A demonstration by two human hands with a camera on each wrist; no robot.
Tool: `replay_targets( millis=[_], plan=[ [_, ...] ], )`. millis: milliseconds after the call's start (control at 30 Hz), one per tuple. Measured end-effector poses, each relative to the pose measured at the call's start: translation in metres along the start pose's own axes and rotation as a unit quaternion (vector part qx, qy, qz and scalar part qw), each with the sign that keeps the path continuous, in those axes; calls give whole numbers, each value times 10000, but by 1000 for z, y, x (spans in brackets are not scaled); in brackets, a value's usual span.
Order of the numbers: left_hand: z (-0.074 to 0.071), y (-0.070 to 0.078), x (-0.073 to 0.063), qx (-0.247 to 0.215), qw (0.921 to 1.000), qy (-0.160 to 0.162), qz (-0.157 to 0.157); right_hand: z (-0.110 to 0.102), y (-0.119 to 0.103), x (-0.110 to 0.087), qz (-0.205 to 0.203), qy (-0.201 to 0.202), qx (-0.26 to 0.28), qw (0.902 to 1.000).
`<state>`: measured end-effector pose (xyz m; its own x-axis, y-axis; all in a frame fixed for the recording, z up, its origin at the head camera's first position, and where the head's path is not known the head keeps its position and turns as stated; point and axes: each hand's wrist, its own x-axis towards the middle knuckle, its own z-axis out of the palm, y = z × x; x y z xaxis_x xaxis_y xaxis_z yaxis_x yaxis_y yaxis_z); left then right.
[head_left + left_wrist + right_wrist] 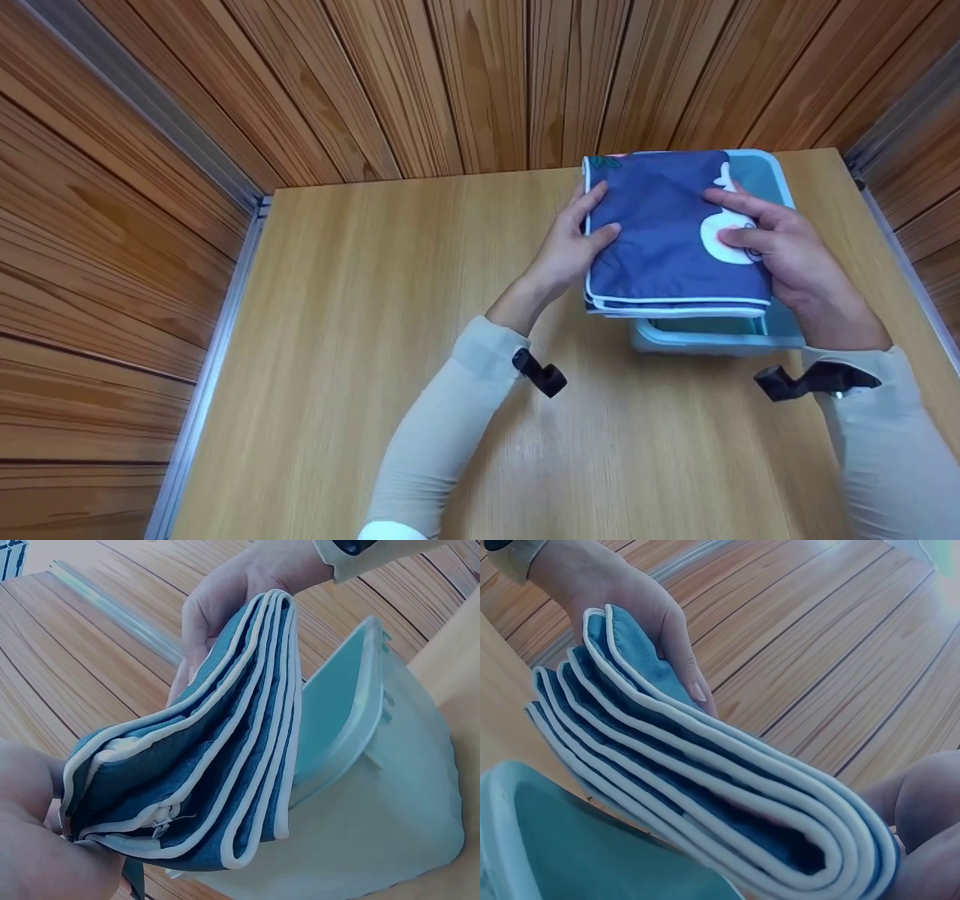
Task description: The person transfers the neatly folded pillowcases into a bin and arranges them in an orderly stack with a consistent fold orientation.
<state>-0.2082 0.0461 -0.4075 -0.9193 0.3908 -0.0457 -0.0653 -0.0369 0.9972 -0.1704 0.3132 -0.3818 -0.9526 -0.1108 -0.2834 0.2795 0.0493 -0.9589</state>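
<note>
A navy blue cloth (660,240) with white edging, folded into several layers, is held over the light blue plastic bin (712,341). A white printed figure shows near its right side and a bit of green print at its far left corner. My left hand (566,240) grips the left edge, thumb on top. On the right edge, my right hand (795,259) pinches the layers with its thumb over the print. The stacked folds of the cloth (247,720) face the left wrist view, with the bin (397,802) beneath. Most of the bin's inside is hidden.
The bin stands on a wooden tabletop (375,360), towards the far right corner. Wood-plank walls (450,82) rise behind and at both sides, with metal rails (202,375) along the side edges. Black camera mounts (540,373) sit on both wrists.
</note>
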Motion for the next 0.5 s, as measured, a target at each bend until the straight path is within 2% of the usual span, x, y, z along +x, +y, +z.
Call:
replay_targets(
  millis=[200,500],
  plan=[
    [8,1,6,-172,9998,-31,-93,-10,-2,-2,140,51,199,9997],
    [19,2,11,-169,9998,-75,-105,-21,-4,-7,322,97,637,9974]
  ],
)
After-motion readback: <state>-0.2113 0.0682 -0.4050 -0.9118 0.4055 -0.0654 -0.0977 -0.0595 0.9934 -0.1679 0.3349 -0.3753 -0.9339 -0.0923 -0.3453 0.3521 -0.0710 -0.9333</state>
